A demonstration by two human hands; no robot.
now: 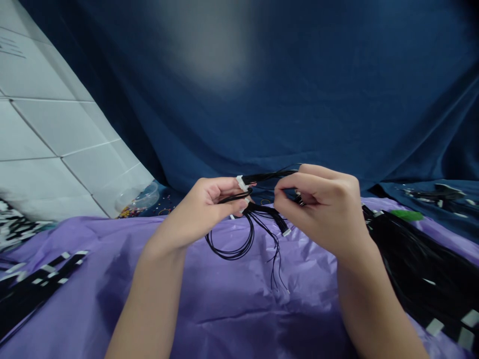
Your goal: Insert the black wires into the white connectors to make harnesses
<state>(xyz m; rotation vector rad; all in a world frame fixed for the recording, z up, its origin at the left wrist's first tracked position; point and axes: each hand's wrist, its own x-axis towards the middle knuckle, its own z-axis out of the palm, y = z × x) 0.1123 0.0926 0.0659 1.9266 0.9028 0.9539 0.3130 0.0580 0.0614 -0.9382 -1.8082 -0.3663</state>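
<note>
Above the purple sheet (pixel 224 321), held black wires (pixel 265 176) clasped in left grip (pixel 205 204), pinched in right grip (pixel 327 207), seemingly for tension.

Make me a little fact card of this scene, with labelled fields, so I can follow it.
Left hand: holding black wires near a white connector
Right hand: pinching at the wires
Hanging below: wire loops, loose wire ends
Surface: purple sheet
Both sides: more black wires with white ends
Far left: clear tub, small colourful pieces nearby
Backdrop: dark blue cloth
</note>
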